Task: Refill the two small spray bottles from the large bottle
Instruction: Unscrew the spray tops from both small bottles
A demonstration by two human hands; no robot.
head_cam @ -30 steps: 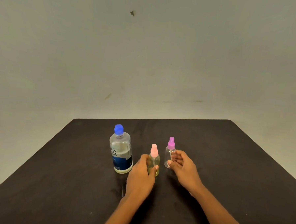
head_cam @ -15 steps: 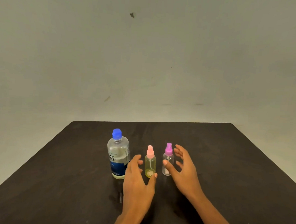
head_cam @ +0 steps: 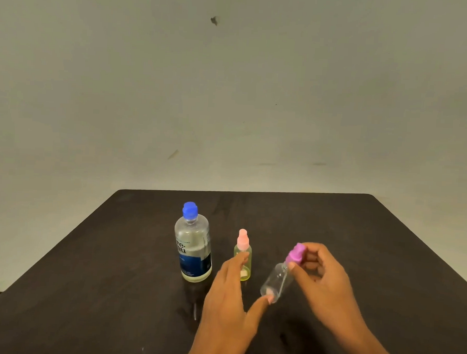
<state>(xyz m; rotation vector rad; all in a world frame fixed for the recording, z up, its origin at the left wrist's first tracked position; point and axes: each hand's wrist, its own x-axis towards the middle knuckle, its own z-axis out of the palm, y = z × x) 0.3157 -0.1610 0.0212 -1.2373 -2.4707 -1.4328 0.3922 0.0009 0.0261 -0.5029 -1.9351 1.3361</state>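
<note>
A large clear bottle (head_cam: 193, 252) with a blue cap and blue label stands upright on the dark table (head_cam: 85, 291). To its right stands a small yellow-tinted spray bottle (head_cam: 245, 256) with a pink top. My right hand (head_cam: 322, 276) pinches the purple top of a clear small spray bottle (head_cam: 278, 280), which is lifted and tilted, base toward me. My left hand (head_cam: 228, 303) is spread just in front of the yellow bottle; its thumb tip touches the clear bottle's base, and its fingers are straight.
A plain grey-green wall rises behind the table. The table's far edge (head_cam: 242, 191) and right edge run close by. Bare dark tabletop lies left of the large bottle and right of my right hand.
My right hand has taken the purple-topped bottle by its top, lifted it and tilted it. My left hand has shifted right, thumb now at that bottle's base.
</note>
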